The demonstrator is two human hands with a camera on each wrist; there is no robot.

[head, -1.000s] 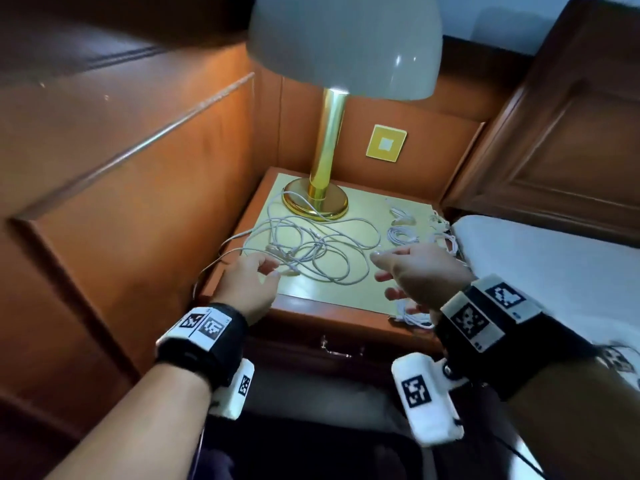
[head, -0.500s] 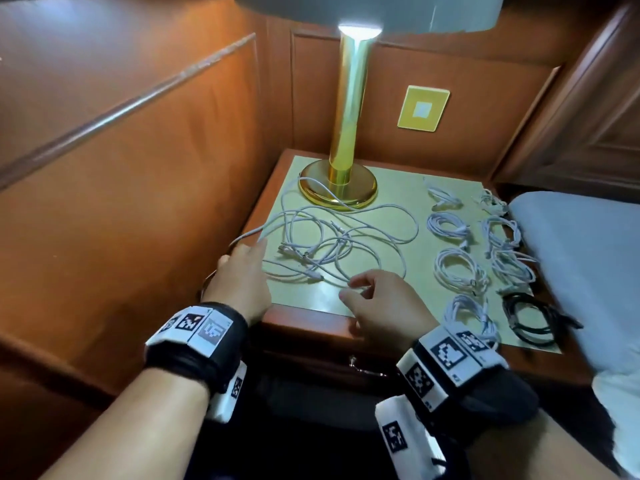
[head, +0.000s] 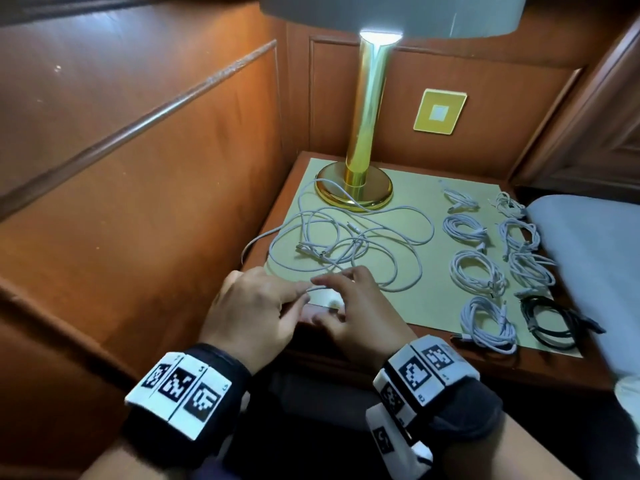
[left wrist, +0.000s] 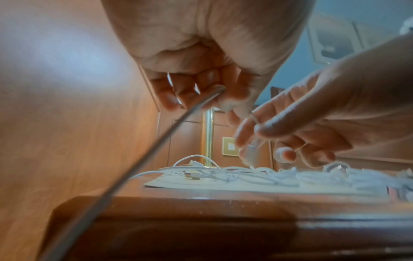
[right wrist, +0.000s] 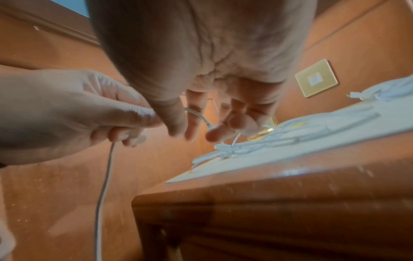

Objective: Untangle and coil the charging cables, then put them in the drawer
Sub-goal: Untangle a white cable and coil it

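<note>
A loose tangle of white charging cables [head: 346, 244] lies on the pale mat [head: 433, 306] in front of the lamp. My left hand [head: 277, 299] and right hand [head: 343, 289] meet at the nightstand's front edge. The left hand [left wrist: 201, 95] has its fingers curled round one white cable [left wrist: 134, 159], which hangs down past the edge. The right hand [left wrist: 257, 141] pinches the same cable's near end [right wrist: 198, 116] between thumb and fingers. Several coiled white cables [head: 474, 271] and one black coil [head: 550, 320] lie in rows on the mat's right half.
A gold lamp base [head: 355, 188] stands at the back of the nightstand [head: 485, 365], with its shade overhead. Wood panelling [head: 138, 202] closes the left side and a bed [head: 588, 254] borders the right. The nightstand's front panel [right wrist: 290, 229] is below my hands.
The right hand moved left from the coils, and the left hand drew back to the front edge. Both now hold one cable between them. The head camera has dipped lower.
</note>
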